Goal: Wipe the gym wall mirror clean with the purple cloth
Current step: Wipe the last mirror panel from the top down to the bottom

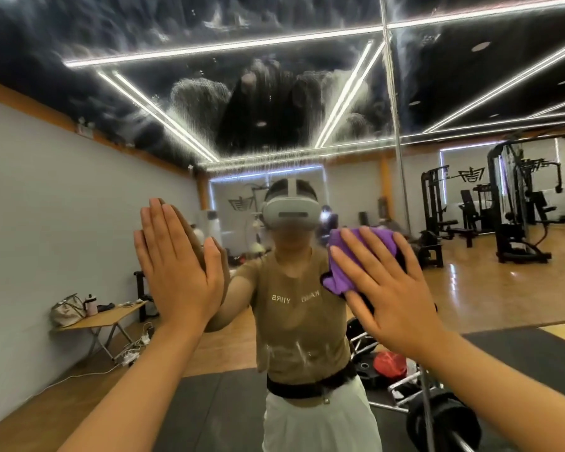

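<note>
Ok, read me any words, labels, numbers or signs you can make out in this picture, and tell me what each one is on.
"YIIRS": mirrored white letters on the brown T-shirt reflected in the mirror, on its left part.
"KAMI", roughly: mirrored white letters on the same shirt's right part, partly blurred, so uncertain.
Black emblem on the reflected back wall: a logo, no readable letters.
Small sign on the left wall: too blurred to read.
</note>
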### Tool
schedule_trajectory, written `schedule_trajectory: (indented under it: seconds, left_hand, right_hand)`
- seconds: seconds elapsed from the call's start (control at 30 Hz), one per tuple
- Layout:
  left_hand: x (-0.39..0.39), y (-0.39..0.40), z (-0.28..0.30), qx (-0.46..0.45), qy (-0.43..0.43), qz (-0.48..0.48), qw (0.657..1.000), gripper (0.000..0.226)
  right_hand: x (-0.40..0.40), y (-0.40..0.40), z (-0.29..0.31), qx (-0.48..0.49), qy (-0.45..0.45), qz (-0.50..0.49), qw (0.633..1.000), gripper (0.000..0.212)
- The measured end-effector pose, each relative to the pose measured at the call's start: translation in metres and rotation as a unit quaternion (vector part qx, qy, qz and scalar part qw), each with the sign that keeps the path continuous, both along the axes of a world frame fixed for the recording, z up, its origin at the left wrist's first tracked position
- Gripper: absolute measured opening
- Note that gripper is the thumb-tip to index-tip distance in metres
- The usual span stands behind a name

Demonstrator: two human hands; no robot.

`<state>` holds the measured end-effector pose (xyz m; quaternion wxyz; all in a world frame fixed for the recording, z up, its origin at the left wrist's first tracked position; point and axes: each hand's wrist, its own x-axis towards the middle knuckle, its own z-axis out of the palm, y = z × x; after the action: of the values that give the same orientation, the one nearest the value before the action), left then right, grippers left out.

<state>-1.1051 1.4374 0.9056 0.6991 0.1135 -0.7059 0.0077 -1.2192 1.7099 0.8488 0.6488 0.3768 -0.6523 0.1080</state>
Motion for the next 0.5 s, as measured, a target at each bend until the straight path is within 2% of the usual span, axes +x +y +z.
schedule_trajectory:
  seconds: [0.1,0.23,0.37,0.5]
  left_hand:
    - [0.001,0.000,0.000,-0.001,-0.001,-0.001,1.000,0.072]
    - [0.000,-0.001,0.000,-0.002,-0.005,-0.004,1.000,0.072]
    - [0.001,-0.002,-0.001,-0.001,-0.006,-0.005,1.000,0.072]
    - [0.000,-0.002,-0.002,-0.004,0.003,-0.005,1.000,0.071]
  right_hand:
    - [0.002,0.005,-0.046,0.031,-0.008,-0.008,0.999,0.060]
    - [0.002,0.005,-0.078,0.036,-0.023,-0.024,0.999,0.063]
    - [0.002,0.007,-0.083,0.049,-0.026,-0.037,0.998,0.065]
    - [0.007,0.001,-0.058,0.015,-0.047,-0.018,0.999,0.063]
